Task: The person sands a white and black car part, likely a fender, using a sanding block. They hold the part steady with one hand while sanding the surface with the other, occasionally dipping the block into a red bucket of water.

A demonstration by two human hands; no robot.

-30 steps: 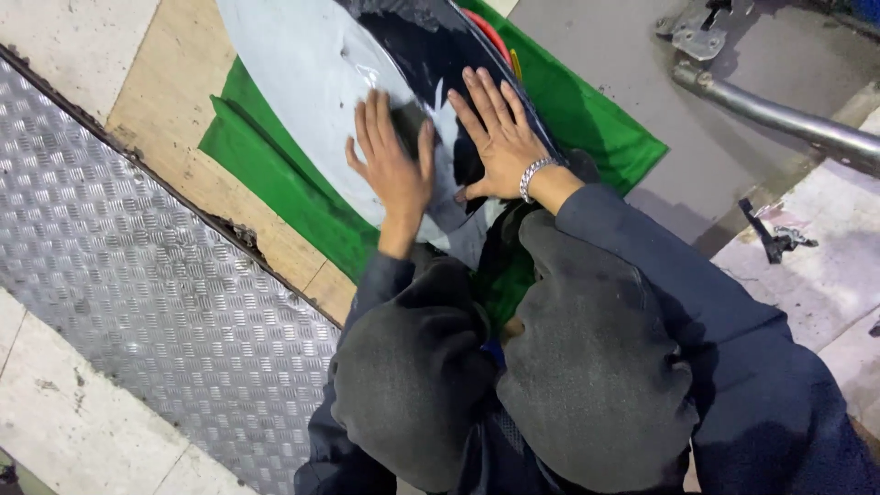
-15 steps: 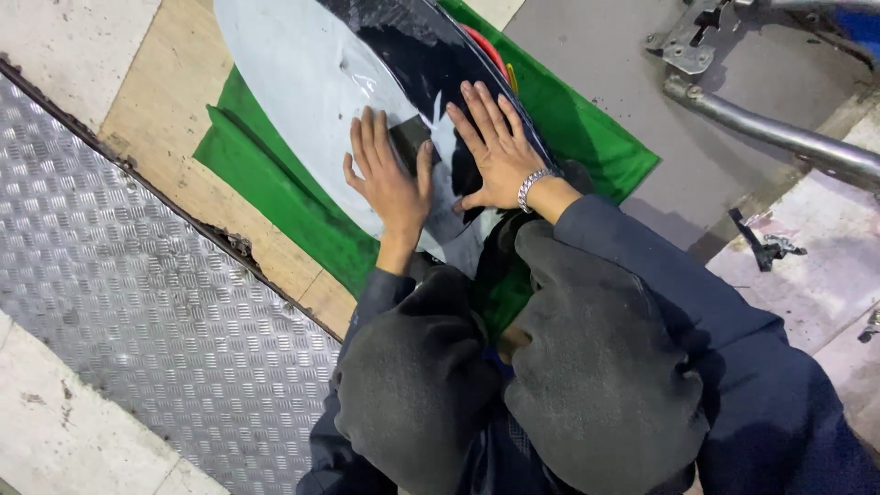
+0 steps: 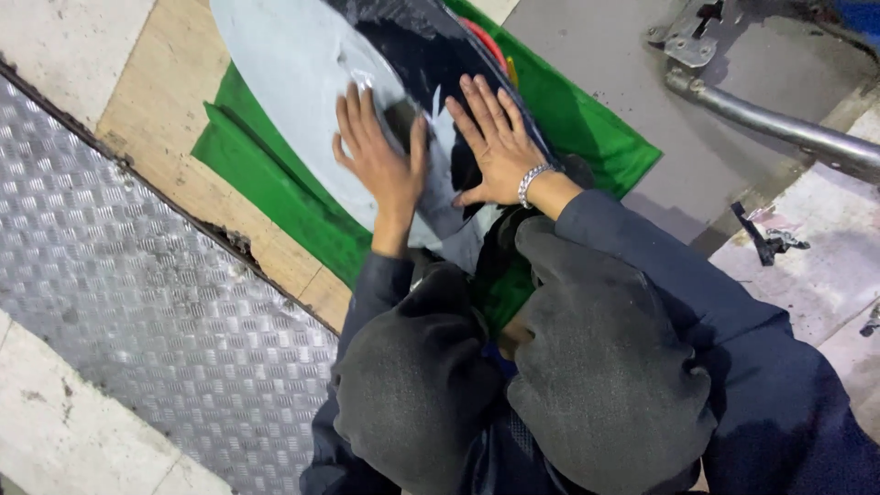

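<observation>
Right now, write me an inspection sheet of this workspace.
Surface: green sheet spread over a wooden board on the floor.
Job's things: curved grey and black panel lying on the sheet.
Clutter: small dark metal piece on the floor at right.
Hands: left hand and right hand both flat on the panel, fingers spread; bracelet on the right wrist.
Cables: nothing seen.
Surroundings: metal tread plate at left, metal tube upper right, pale floor tiles.

Glossy grey-and-black panel (image 3: pixel 293 82) on matt green cloth (image 3: pixel 266 174); ribbed metal plate (image 3: pixel 119 275) beside the cloth, worn wood (image 3: pixel 174 119) between.
</observation>
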